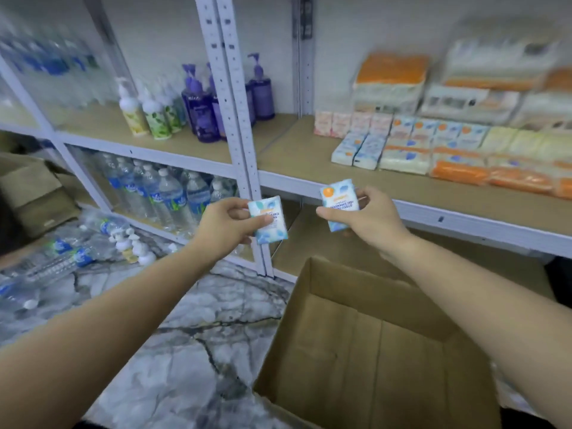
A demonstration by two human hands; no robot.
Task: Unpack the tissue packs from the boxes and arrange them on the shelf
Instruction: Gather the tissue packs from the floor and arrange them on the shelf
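My left hand (227,226) pinches a small blue-and-white tissue pack (272,226) between thumb and fingers. My right hand (365,218) holds a second, matching tissue pack (337,201) with an orange dot on its corner. Both packs are raised in front of the shelf (309,156), just below its front edge. Under my arms stands an open cardboard box (371,345); the part of its inside that I see is bare. On the shelf lie rows of small tissue packs (402,140), with larger orange-and-white bundles (390,82) stacked behind them.
A perforated white upright (235,119) divides the shelving. To its left stand pump bottles (201,109) and, lower down, water bottles (167,193). More water bottles (62,255) lie on the marble floor (192,335). Another carton (34,193) sits at far left.
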